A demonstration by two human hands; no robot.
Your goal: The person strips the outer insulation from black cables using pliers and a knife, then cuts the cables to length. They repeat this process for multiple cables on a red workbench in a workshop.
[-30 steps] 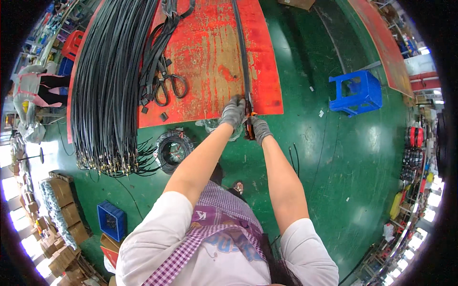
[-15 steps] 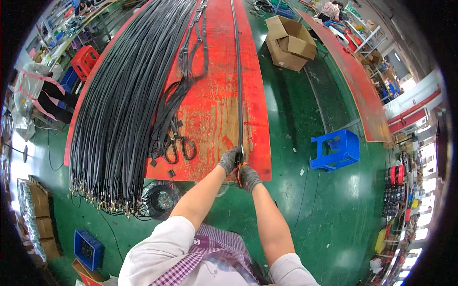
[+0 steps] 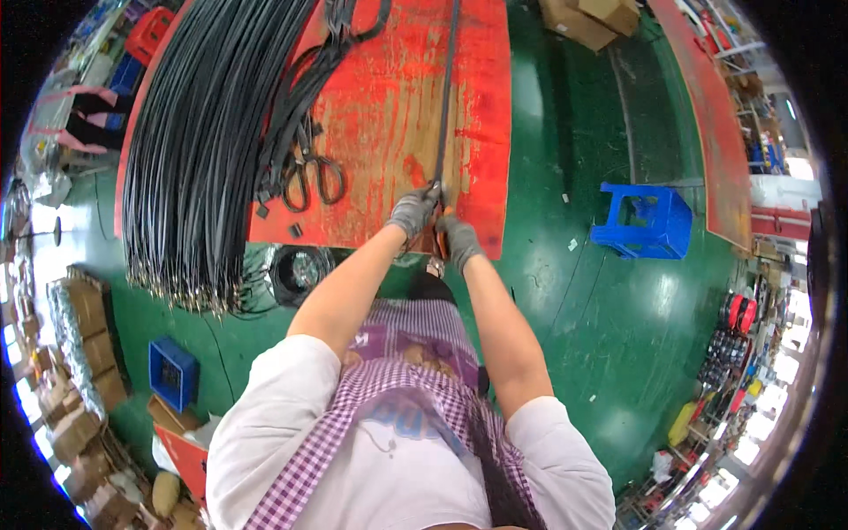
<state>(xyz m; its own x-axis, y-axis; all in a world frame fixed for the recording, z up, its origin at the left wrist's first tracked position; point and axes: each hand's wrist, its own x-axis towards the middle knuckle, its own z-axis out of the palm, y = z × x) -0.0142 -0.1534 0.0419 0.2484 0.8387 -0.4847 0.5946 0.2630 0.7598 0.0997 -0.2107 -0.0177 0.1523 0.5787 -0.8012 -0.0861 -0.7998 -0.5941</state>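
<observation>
My left hand (image 3: 412, 212), in a grey glove, is closed around the near end of a long black strip (image 3: 448, 97). That strip runs straight up the table toward the far end. Close on its right, my gloved right hand (image 3: 459, 240) grips an orange-handled hand tool (image 3: 442, 240) by the table's near edge. The tool looks like cutters, but its jaws are mostly hidden between my hands. To the left, black-handled scissors (image 3: 309, 159) lie on the red table (image 3: 380, 115), beside a bunch of loose black strips (image 3: 305, 97).
A thick bundle of long black cables (image 3: 199, 150) covers the table's left side, its metal-tipped ends hanging over the near edge. A blue stool (image 3: 649, 221) and a cardboard box (image 3: 587, 22) stand on the floor to the right. A blue crate (image 3: 172, 373) sits at lower left.
My view has tipped down toward my body, so the table and hands appear higher. Both hands remain together at the strip's near end, the right one still gripping the orange-handled tool.
</observation>
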